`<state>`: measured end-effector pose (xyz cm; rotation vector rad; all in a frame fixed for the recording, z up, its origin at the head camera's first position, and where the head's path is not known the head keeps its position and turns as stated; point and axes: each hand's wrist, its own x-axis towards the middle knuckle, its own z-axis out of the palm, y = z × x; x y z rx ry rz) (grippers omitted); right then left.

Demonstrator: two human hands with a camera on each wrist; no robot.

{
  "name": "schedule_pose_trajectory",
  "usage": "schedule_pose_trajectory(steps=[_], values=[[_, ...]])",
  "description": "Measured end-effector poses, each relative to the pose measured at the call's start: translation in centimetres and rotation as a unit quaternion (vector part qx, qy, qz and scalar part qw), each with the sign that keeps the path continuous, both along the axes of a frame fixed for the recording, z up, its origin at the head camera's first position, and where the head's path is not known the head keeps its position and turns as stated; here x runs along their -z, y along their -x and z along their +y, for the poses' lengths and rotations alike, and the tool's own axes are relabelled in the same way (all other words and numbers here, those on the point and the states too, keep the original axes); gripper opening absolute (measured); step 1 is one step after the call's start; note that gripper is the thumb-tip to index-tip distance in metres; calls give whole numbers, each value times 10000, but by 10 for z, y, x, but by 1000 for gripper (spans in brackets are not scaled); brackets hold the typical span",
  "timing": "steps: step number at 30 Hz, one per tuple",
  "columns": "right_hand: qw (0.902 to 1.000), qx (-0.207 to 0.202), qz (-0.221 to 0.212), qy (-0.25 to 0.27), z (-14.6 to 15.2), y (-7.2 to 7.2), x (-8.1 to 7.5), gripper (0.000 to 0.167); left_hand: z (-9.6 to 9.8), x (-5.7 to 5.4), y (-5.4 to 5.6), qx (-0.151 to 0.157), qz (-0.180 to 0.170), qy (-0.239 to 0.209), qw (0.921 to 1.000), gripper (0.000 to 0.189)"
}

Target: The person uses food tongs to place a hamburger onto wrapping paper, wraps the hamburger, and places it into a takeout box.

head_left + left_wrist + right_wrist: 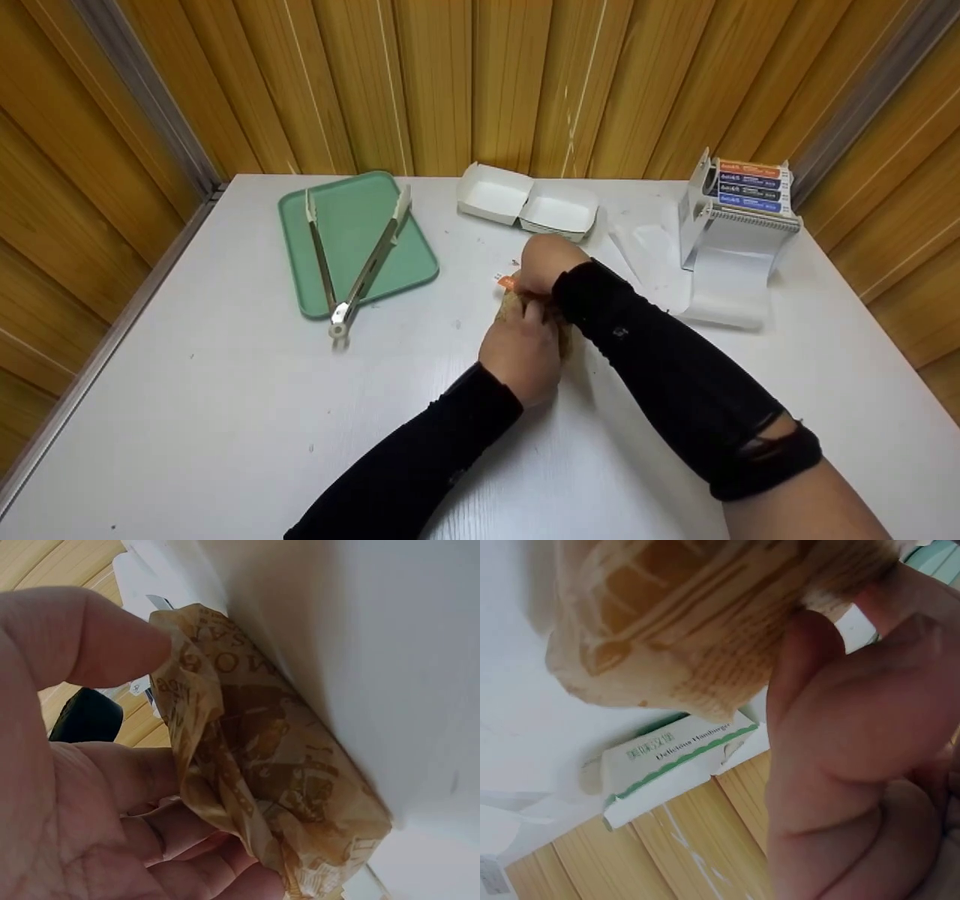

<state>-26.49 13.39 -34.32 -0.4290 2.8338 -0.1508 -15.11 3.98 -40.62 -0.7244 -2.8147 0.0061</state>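
Note:
A parcel wrapped in brown printed food paper (277,742) sits on the white table, mostly covered by the hands in the head view. My left hand (521,356) grips it from the near side, its thumb on one face and its fingers along the folded paper. From above, my right hand (551,266) reaches over the far end with curled fingers. A small orange sticker (507,283) with a white end sticks out from under those fingers. In the right wrist view the right thumb (810,641) touches the wrapping, and the orange sticker is hidden.
Beyond the hands lies an open white hamburger box (495,193). Open metal tongs (366,266) rest across a green tray (345,247) at left. At right stands a label dispenser (750,187) with a white sheet (731,281) hanging from it. Clear film (652,247) lies beside it.

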Motion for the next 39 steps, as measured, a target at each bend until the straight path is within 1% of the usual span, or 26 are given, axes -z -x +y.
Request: schedule_pose_trajectory(steps=[4, 7, 8, 9, 10, 11, 13, 16, 19, 21, 22, 24, 25, 26, 27, 28, 29, 30, 32, 33, 34, 35, 37, 39], values=[[9990, 272, -39, 350, 9, -2, 4, 45, 1, -1, 0, -40, -304, 15, 9995, 27], [9953, 549, 30, 798, 17, -6, 8, 35, 1, -2, 0, -68, -334, -28, 9994, 23], [9933, 641, 50, 957, 19, -8, 9, 34, 1, -2, 0, -73, -349, -25, 9994, 23], [9915, 704, 87, 1095, 22, -10, 11, 37, 1, -3, 0, -75, -380, 3, 9992, 24], [9898, 745, 128, 1209, 25, -12, 13, 44, 1, -3, 0, -73, -398, 33, 9992, 25], [9889, 764, 182, 1263, 28, -15, 15, 54, 2, -4, 0, -65, -423, 64, 9991, 27], [9880, 791, 226, 1309, 36, -20, 19, 64, 2, -5, 1, -38, -471, 164, 9987, 33], [9877, 823, 336, 1290, 47, -27, 27, 63, 2, -8, 3, 19, -563, 404, 9976, 45], [9847, 983, 358, 1390, 56, -32, 33, 62, 0, -10, 5, 22, -723, 490, 9962, 52], [9822, 1125, 289, 1476, 60, -34, 35, 64, -3, -12, 8, 26, -959, 260, 9950, 51], [9807, 1195, 230, 1528, 62, -34, 36, 64, -6, -13, 11, 13, -1087, 32, 9941, 49], [9770, 1328, 115, 1665, 63, -35, 38, 66, -13, -15, 19, -103, -1338, -692, 9885, 45], [9761, 1350, 86, 1703, 63, -35, 39, 66, -18, -15, 24, -190, -1426, -1128, 9831, 45], [9752, 1367, 65, 1740, 63, -35, 40, 66, -23, -15, 31, -284, -1517, -1598, 9750, 47], [9743, 1384, 47, 1775, 62, -35, 41, 65, -28, -14, 37, -380, -1628, -2093, 9635, 50], [9741, 1382, 49, 1791, 62, -35, 42, 66, -32, -12, 43, -451, -1778, -2570, 9489, 54], [9733, 1395, 46, 1823, 62, -36, 43, 67, -36, -10, 48, -494, -1968, -2990, 9324, 60], [9734, 1386, 56, 1824, 62, -36, 44, 67, -40, -7, 52, -506, -2168, -3288, 9178, 67], [9729, 1396, 51, 1841, 63, -37, 46, 66, -44, 0, 58, -486, -2667, -3646, 8908, 80], [9727, 1390, 48, 1855, 63, -37, 46, 66, -45, 3, 60, -448, -2904, -3728, 8801, 85], [9726, 1386, 49, 1865, 64, -37, 47, 66, -45, 6, 61, -388, -3094, -3766, 8723, 89], [9720, 1390, 43, 1895, 64, -37, 47, 66, -45, 8, 62, -328, -3209, -3779, 8678, 91], [9712, 1403, 45, 1927, 65, -37, 47, 65, -43, 11, 63, -255, -3302, -3861, 8610, 91], [9699, 1423, 50, 1977, 66, -37, 48, 66, -42, 12, 64, -237, -3303, -3938, 8575, 91]])
